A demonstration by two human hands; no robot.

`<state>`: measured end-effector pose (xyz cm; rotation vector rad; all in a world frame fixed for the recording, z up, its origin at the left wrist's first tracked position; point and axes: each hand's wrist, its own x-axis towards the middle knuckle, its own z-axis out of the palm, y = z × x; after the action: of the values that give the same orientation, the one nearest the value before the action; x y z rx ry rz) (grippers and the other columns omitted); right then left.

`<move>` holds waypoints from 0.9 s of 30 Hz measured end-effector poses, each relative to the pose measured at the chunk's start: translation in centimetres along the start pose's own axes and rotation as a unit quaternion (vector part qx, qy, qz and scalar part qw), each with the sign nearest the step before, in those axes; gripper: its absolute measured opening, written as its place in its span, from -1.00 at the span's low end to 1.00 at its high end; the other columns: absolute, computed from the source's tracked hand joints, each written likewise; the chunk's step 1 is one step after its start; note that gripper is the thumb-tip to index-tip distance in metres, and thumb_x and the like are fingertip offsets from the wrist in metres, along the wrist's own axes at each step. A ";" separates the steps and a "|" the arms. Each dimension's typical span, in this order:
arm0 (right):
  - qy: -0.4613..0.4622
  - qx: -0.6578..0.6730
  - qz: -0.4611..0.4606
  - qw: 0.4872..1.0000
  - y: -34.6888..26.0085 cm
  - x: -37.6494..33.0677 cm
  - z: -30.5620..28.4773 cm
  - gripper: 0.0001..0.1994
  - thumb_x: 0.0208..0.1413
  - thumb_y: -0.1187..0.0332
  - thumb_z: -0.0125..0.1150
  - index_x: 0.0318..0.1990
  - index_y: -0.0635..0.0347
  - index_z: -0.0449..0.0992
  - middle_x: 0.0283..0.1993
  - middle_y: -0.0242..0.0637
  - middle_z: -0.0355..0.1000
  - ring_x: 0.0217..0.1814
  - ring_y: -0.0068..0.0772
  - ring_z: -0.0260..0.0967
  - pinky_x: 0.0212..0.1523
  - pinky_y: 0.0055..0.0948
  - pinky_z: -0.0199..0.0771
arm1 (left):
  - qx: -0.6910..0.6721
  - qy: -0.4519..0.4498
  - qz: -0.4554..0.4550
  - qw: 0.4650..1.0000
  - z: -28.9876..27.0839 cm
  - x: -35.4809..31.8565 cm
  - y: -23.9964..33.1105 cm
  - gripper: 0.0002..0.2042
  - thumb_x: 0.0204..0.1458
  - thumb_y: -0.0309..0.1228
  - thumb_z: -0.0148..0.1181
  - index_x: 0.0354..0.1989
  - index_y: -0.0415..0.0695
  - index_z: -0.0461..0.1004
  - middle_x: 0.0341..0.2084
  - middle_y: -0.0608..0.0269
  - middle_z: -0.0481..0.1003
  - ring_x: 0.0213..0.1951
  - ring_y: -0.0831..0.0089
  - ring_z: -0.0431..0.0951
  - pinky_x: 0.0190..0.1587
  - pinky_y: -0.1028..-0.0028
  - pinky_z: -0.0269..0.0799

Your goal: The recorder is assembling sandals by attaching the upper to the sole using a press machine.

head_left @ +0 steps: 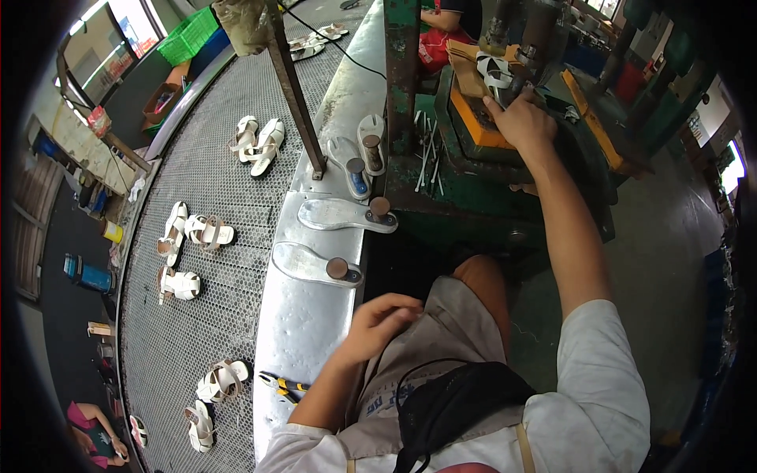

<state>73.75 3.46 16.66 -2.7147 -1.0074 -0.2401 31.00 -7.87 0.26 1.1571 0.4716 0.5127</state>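
My right hand (523,120) reaches to a green press. It is closed at the near end of a white strappy sandal (494,72), under the press's metal head (523,61); the fingertips are partly hidden. Below the sandal is a yellow-orange block (479,118). My left hand (382,325) rests over my lap, fingers loosely bent and slightly apart, holding nothing. Nearest to it, on the metal ledge (303,323), lie flat silver sole-shaped plates with round knobs, one plate (303,262) closest. Yellow-and-black pliers (281,385) lie beside my left forearm.
Left of the ledge, a perforated conveyor surface (260,311) carries several white sandals, including one sandal (209,232). Thin metal rods (427,154) lie on the press base. A slanted metal post (296,102) stands on the ledge. A green crate (188,37) and other people appear farther off.
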 end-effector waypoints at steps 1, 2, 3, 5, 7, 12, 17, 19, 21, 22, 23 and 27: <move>-0.019 -0.007 0.002 1.000 0.0 -0.8 -0.6 -0.07 0.29 -0.37 0.17 0.34 0.48 0.32 0.14 0.23 0.61 0.24 0.25 0.58 0.23 0.07 0.56 | 0.041 0.048 -0.032 0.997 -2.1 -0.7 1.0 -0.79 0.39 -0.52 0.22 0.13 -0.25 0.63 0.00 0.20 0.68 0.03 0.48 0.66 0.11 0.45 0.56; -0.019 -0.006 0.002 1.000 0.3 -2.0 -0.4 -0.07 0.29 -0.37 0.17 0.34 0.48 0.32 0.14 0.23 0.61 0.24 0.25 0.58 0.23 0.07 0.56 | 0.088 0.082 0.030 0.992 -5.2 -1.1 1.3 -0.78 0.38 -0.52 0.22 0.13 -0.24 0.64 -0.02 0.23 0.68 0.02 0.49 0.65 0.09 0.43 0.55; 0.073 -0.034 -0.053 0.995 0.5 -3.3 -0.1 -0.12 0.31 -0.32 0.21 0.33 0.46 0.32 0.17 0.23 0.54 0.27 0.27 0.50 0.29 0.10 0.48 | 0.099 0.182 0.056 0.977 -9.4 -1.8 0.9 -0.77 0.37 -0.46 0.23 0.12 -0.24 0.63 -0.03 0.21 0.66 0.01 0.46 0.62 0.12 0.40 0.53; 0.163 -0.064 -0.101 0.979 1.9 -2.9 1.4 -0.16 0.33 -0.27 0.24 0.32 0.45 0.32 0.20 0.23 0.46 0.31 0.28 0.42 0.35 0.14 0.40 | 0.187 0.407 0.102 0.888 -19.7 -2.6 1.5 -0.61 0.33 -0.34 0.29 0.22 -0.34 0.53 0.04 0.08 0.61 0.02 0.31 0.59 0.20 0.30 0.49; 0.316 0.109 -0.219 0.917 4.1 -0.6 4.6 -0.28 0.38 -0.09 0.29 0.33 0.44 0.32 0.28 0.21 0.31 0.35 0.31 0.27 0.41 0.17 0.31 | 0.264 0.618 0.132 0.729 -31.1 -2.8 2.1 -0.19 0.25 -0.21 0.40 0.57 -0.31 0.16 0.23 -0.23 0.49 0.21 0.04 0.53 0.34 0.16 0.40; 0.343 0.167 -0.275 0.882 2.0 0.5 7.8 -0.38 0.41 0.06 0.28 0.34 0.42 0.31 0.41 0.18 0.25 0.43 0.30 0.24 0.42 0.19 0.29 | 0.517 0.763 -0.146 0.361 -44.9 -8.2 2.6 0.18 0.08 0.38 0.35 0.72 0.13 -0.19 0.63 -0.39 -0.14 0.58 -0.47 -0.03 0.47 -0.33 0.13; 0.357 0.132 -0.274 0.883 3.8 0.3 8.0 -0.56 0.46 0.14 0.14 0.27 0.31 0.40 0.39 0.00 0.33 0.45 0.17 0.28 0.43 0.18 0.20 | 0.462 0.720 -0.304 0.419 -44.1 -6.4 4.4 0.03 0.11 0.29 0.40 0.69 0.40 -0.08 0.61 -0.34 -0.12 0.53 -0.41 0.16 0.40 -0.42 0.22; 0.366 0.134 -0.280 0.877 3.7 0.2 7.5 -0.59 0.48 0.14 0.09 0.24 0.28 0.42 0.35 -0.03 0.38 0.43 0.13 0.31 0.42 0.15 0.18 | 0.421 0.748 -0.293 0.420 -44.6 -7.1 5.4 -0.06 0.12 0.26 0.40 0.62 0.30 0.07 0.55 -0.33 -0.01 0.37 -0.37 0.39 0.29 -0.42 0.37; 0.342 0.133 -0.286 0.885 3.7 0.1 7.2 -0.61 0.49 0.15 0.07 0.24 0.27 0.42 0.31 -0.04 0.41 0.40 0.12 0.34 0.42 0.15 0.18 | 0.397 0.763 -0.280 0.427 -45.8 -9.3 6.2 -0.18 0.15 0.13 0.41 0.52 0.20 0.18 0.48 -0.31 0.08 0.23 -0.27 0.53 0.18 -0.28 0.51; 0.346 0.134 -0.290 0.882 3.3 -0.5 7.3 -0.62 0.49 0.16 0.06 0.23 0.27 0.43 0.28 -0.05 0.44 0.38 0.11 0.36 0.42 0.14 0.17 | 0.399 0.770 -0.242 0.435 -46.5 -11.2 5.9 -0.22 0.15 0.02 0.41 0.49 0.09 0.20 0.42 -0.32 0.17 0.20 -0.26 0.56 0.18 -0.22 0.53; 0.345 0.139 -0.294 0.880 2.9 -1.1 7.4 -0.62 0.49 0.16 0.06 0.23 0.27 0.43 0.28 -0.05 0.44 0.38 0.11 0.36 0.42 0.14 0.17 | 0.401 0.777 -0.205 0.440 -46.9 -13.2 5.4 -0.25 0.15 -0.09 0.41 0.47 -0.01 0.23 0.35 -0.34 0.26 0.17 -0.24 0.58 0.17 -0.16 0.55; 0.322 0.154 -0.274 0.893 2.7 -1.1 7.0 -0.66 0.46 0.15 0.13 0.14 0.23 0.45 0.16 -0.07 0.45 0.32 0.10 0.38 0.35 0.15 0.22 | 0.410 0.800 0.088 0.429 -44.2 -19.3 6.4 -0.20 0.12 -0.32 0.42 0.51 -0.28 0.17 0.26 -0.39 0.42 0.20 -0.13 0.58 0.31 0.01 0.47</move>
<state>75.21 2.68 9.24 -1.7982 -1.3989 -0.9171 -11.40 14.85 -6.71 1.2561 2.5440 1.6882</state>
